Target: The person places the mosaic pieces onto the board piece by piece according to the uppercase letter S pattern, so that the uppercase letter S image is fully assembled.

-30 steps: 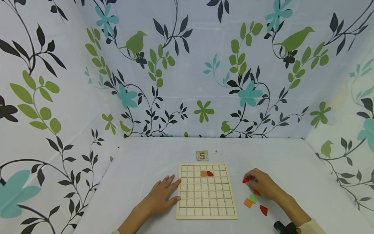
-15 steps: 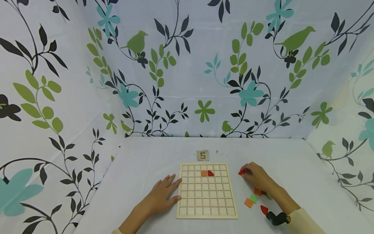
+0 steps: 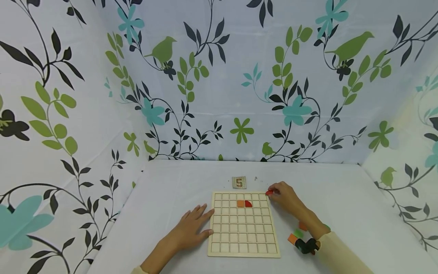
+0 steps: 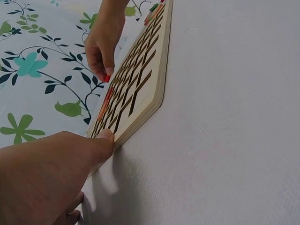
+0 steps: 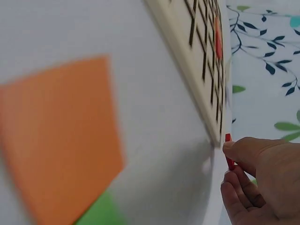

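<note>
A wooden grid board (image 3: 243,228) lies on the white table. In its second row from the far edge sit an orange square tile (image 3: 241,203) and a red quarter-round tile (image 3: 248,204), side by side. My left hand (image 3: 189,230) lies at the board's left edge with fingers spread; in the left wrist view its thumb (image 4: 104,136) rests on the rim. Between thumb and fingers my right hand (image 3: 286,198) pinches another red tile (image 5: 229,152) at the board's far right corner. That tile's full outline is partly hidden by the fingers.
Right of the board lie loose tiles: an orange one (image 3: 292,239), a green one (image 3: 298,233) and a red-orange one (image 3: 302,225), partly covered by the right forearm and its black wrist camera (image 3: 306,246). A small card marked like an S (image 3: 239,182) lies beyond the board. Patterned cloth (image 3: 205,95) surrounds the table.
My right hand has moved left and away from me, carrying the red tile from the loose pieces to the board's far right corner. My left hand has stayed in place.
</note>
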Demonstrator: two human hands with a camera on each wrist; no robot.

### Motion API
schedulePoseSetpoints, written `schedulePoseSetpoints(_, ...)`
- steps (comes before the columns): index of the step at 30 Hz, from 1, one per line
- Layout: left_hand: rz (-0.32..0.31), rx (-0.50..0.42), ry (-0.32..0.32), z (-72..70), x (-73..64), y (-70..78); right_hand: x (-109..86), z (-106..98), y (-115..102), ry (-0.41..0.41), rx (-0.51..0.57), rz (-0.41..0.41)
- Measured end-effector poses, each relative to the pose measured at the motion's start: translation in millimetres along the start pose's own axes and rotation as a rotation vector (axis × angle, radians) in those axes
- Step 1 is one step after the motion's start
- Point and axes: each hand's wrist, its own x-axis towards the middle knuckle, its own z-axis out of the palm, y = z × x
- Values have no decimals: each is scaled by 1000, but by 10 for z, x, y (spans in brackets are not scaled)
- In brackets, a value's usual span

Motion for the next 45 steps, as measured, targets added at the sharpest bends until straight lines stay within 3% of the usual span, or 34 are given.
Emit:
schedulePoseSetpoints(6, 3, 3, 1, -4, -4, -4, 139, 167, -277, -76, 59, 2)
schedulePoseSetpoints(15, 7, 15, 12, 9, 2, -10, 222, 508, -604, -170, 60, -126)
schedulePoseSetpoints(22, 10, 10, 5, 2, 6, -1, 221, 658, -782, -190, 55, -210)
schedulePoseSetpoints(29, 5, 5, -2, -13, 0, 14, 192, 766, -874, -147, -45, -243)
schedulePoseSetpoints(35, 8, 3, 2, -23, -6, 17, 162, 790, -916, -125, -55, -235)
schedulePoseSetpoints(40, 13, 3, 5, -21, -1, 13, 127, 777, -930, -156, -36, -216)
schedulePoseSetpoints(45, 7, 6, 1, -15, 2, 12, 74, 750, -939, -165, -69, -258)
